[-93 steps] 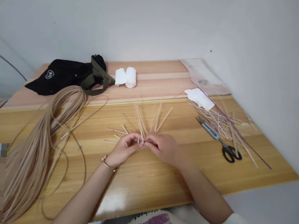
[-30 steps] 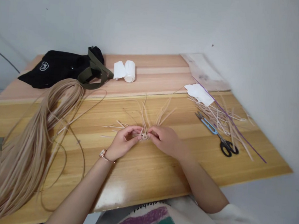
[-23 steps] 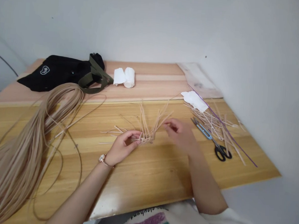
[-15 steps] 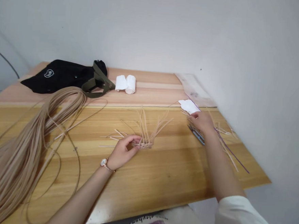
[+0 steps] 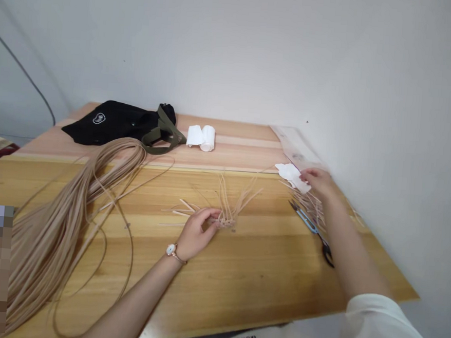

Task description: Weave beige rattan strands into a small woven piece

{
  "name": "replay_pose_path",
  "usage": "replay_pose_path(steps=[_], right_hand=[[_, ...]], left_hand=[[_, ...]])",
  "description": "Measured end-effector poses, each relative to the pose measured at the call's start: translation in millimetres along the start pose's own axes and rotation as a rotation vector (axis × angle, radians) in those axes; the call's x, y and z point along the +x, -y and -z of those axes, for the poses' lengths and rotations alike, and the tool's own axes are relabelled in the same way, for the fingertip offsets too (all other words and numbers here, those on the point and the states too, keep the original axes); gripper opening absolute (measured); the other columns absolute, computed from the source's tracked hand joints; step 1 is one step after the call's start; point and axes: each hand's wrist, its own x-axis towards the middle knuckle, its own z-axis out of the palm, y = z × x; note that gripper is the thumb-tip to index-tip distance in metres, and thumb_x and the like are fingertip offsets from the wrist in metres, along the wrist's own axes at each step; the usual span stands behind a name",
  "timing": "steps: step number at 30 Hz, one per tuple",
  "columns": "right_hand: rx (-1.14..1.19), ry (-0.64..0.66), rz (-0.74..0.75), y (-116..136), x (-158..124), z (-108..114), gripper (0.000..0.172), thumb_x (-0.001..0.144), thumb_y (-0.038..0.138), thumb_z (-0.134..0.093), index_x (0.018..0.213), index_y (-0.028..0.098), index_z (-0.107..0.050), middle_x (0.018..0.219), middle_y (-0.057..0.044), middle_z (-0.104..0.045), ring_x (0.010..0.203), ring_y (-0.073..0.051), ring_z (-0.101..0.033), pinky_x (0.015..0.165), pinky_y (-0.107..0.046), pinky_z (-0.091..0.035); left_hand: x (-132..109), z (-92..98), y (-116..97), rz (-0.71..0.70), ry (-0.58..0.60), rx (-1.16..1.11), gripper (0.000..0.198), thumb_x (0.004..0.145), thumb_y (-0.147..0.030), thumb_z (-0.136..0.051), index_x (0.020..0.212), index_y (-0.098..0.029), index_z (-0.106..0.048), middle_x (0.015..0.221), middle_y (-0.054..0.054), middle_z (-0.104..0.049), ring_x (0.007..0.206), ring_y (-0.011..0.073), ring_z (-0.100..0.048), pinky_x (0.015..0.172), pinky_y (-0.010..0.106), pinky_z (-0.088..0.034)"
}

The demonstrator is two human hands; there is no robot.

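Observation:
My left hand (image 5: 199, 232) pinches the left end of a small woven piece (image 5: 227, 222), whose loose strands fan upward and to the left above the wooden table. At the right, my right hand (image 5: 318, 181) is closed at the edge of a crumpled white paper (image 5: 291, 175); its fingertips are pressed together on the paper or a thin strip beside it, too small to tell. Below that hand lie several cut strands (image 5: 311, 203) and scissors (image 5: 307, 222) with blue and black handles.
A long bundle of tan strands (image 5: 57, 219) covers the table's left side. Behind are a black bag (image 5: 116, 123) with a green strap and a white tissue roll (image 5: 208, 138). A pale sheet (image 5: 298, 146) lies at the back right, by the wall.
My right hand has moved slightly from the cut strands to the white paper's right side, uncovering the scissors' handles. The view has shifted, while my left hand keeps hold of the woven piece.

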Motion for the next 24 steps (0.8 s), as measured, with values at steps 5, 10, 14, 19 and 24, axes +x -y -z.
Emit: replay_pose_path(steps=[5,10,14,19,24], right_hand=[[0.218,-0.11,0.04,14,-17,47,0.008,0.076,0.022,-0.051,0.076,0.017,-0.056,0.055,0.003,-0.049,0.046,-0.008,-0.042,0.049,-0.022,-0.037],[0.441,-0.002,0.002,21,-54,57,0.017,0.066,0.032,-0.065,0.073,0.018,-0.06,0.047,0.006,-0.039,0.04,-0.007,-0.029,0.04,-0.022,-0.019],[0.556,0.228,-0.016,30,-93,38,0.026,0.069,0.039,-0.063,0.083,0.017,-0.06,0.047,0.008,-0.036,0.041,-0.006,-0.029,0.041,-0.021,-0.019],[0.634,0.697,0.22,56,-144,-7,0.025,0.077,0.033,-0.056,0.096,0.018,-0.058,0.056,0.006,-0.045,0.047,-0.007,-0.037,0.044,-0.02,-0.027],[0.588,0.949,0.223,66,-175,-53,0.02,0.078,0.031,-0.053,0.091,0.017,-0.055,0.056,0.005,-0.051,0.046,-0.007,-0.038,0.044,-0.02,-0.027]], left_hand=[[3,4.8,5,-0.037,-0.119,0.074,0.024,0.08,-0.025,-0.055,0.101,-0.017,-0.062,0.097,0.009,-0.066,0.089,0.0189,-0.06,0.083,0.033,-0.045],[8,12.5,12,-0.081,-0.189,0.27,0.023,0.084,-0.027,-0.051,0.101,-0.017,-0.062,0.097,0.008,-0.067,0.089,0.0197,-0.06,0.085,0.036,-0.042],[7,12.5,-7,-0.188,-0.37,0.488,0.021,0.084,-0.026,-0.051,0.099,-0.016,-0.063,0.101,0.01,-0.065,0.099,0.0229,-0.056,0.09,0.041,-0.038],[0,-4.3,-49,-0.128,-0.164,0.227,0.024,0.085,-0.027,-0.052,0.103,-0.016,-0.062,0.09,0.007,-0.067,0.086,0.0165,-0.06,0.082,0.031,-0.045],[-14,-17.4,-50,0.154,-0.127,-0.095,0.022,0.081,-0.03,-0.055,0.089,-0.012,-0.066,0.077,0.006,-0.067,0.069,0.0129,-0.06,0.065,0.023,-0.047]])
